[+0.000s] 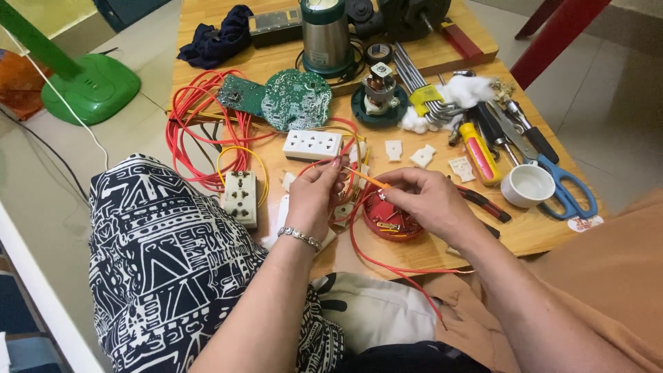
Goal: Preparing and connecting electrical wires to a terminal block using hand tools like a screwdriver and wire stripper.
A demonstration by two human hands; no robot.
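Over the near edge of the wooden table, both hands meet close together. The left hand comes up from below with a silver bracelet on its wrist; its fingers are bent and pinched together on a thin red wire. The right hand reaches in from the other side, palm down, its fingers closed on a thin orange tool that points toward the left hand. Just under the right hand lies a round red plastic base with small metal parts inside. The red wire loops around it and hangs off the table edge.

Just beyond the hands sits a white plastic socket strip, flat and long. To the left of the left hand is a cream square socket with a yellow wire curling round it. Farther off lies a round green circuit board, bumpy with tiny parts. To the right of the right hand stand a small white cup, blue-handled scissors and a yellow screwdriver. A round pink and white sticker lies flat near the scissors
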